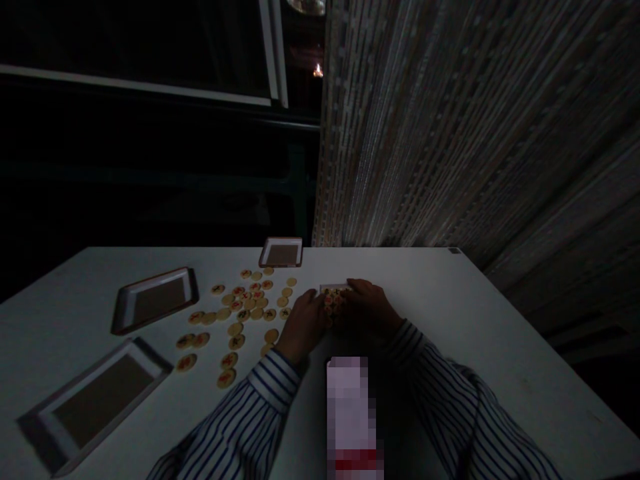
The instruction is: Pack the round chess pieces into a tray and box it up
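Note:
A small box (329, 287) with pale edges, filled with round xiangqi pieces (330, 307), lies between my hands on the white table. My left hand (304, 325) closes along its left side, thumb at the near rim. On the other side, my right hand (373, 308) curls over the right edge, its fingertips close to the pieces; shadow hides part of its grip. Many loose wooden xiangqi pieces (244, 315) are scattered left of my left hand, some showing red or dark characters and others blank side up.
Three shallow rectangular trays stand at the left: a near tray (100, 400), a middle tray (155, 300) and a far small tray (281, 253). A phone-like object (350, 413) with a blurred bright face lies between my forearms. A string curtain (425, 120) hangs beyond the table (480, 373).

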Demonstrator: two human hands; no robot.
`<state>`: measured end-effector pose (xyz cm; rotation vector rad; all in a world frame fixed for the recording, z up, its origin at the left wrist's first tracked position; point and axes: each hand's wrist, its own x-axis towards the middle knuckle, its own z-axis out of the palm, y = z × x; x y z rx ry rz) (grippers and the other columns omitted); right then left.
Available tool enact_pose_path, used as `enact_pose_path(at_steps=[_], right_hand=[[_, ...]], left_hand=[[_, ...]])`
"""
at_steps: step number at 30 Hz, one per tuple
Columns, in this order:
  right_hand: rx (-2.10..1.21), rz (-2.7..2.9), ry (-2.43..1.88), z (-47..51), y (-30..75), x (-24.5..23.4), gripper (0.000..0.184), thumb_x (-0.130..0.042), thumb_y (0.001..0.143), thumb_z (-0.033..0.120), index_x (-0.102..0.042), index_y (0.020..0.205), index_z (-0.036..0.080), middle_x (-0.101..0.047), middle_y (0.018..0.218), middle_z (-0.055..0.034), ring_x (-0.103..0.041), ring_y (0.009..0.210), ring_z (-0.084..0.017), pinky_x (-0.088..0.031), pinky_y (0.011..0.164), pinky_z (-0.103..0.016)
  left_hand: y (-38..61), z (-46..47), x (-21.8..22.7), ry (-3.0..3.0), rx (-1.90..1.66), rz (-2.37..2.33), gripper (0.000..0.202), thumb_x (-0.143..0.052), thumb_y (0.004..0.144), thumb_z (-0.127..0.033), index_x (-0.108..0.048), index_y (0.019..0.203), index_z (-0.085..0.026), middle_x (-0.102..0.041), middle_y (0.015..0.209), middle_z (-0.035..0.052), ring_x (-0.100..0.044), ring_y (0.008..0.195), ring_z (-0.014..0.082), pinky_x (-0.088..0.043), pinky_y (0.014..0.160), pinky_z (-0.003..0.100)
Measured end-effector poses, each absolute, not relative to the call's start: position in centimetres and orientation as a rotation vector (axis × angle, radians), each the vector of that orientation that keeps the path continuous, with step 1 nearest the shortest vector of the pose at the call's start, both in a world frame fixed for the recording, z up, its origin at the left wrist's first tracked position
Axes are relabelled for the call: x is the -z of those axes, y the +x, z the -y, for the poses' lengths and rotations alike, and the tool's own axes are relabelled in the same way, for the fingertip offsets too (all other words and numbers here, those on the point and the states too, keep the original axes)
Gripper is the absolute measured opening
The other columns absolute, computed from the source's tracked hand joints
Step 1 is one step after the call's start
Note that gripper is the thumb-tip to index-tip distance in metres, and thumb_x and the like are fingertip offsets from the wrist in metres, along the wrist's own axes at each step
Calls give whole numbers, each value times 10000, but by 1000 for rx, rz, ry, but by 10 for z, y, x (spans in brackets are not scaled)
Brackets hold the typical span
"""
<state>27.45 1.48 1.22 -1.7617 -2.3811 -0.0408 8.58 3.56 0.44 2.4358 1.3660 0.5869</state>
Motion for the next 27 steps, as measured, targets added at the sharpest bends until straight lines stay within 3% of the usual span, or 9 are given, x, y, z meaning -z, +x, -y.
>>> enact_pose_path(at_steps=[5, 21, 27], right_hand=[[28, 2468, -1756, -26, 259, -18, 395, -485, 805, 399, -516, 1168, 246, -384, 1341, -110, -319, 1210, -258, -294, 917, -439], [67, 2519, -1751, -31, 251, -19, 366, -442, 823, 410, -529, 1141, 252, -393, 1337, -102, -330, 1200, -259, -279, 907, -462], [71, 2514, -1757, -31, 251, -18, 357, -437, 823, 411, -532, 1131, 258, -402, 1331, -90, -332, 1199, -258, -274, 908, -470]], left_hand=[[90, -45, -2, 2474, -519, -1406, 393, -356, 831, -201, -477, 1201, -151, -426, 1254, 138, -399, 1163, 241, -340, 961, 371], [89, -52, 4, 2501, -473, -1376, 380, -340, 831, -203, -522, 1151, -110, -424, 1253, 163, -401, 1160, 246, -332, 966, 357], [89, -51, 0, 2489, -478, -1364, 353, -357, 827, -197, -535, 1128, -144, -475, 1200, 136, -442, 1118, 229, -364, 933, 353]])
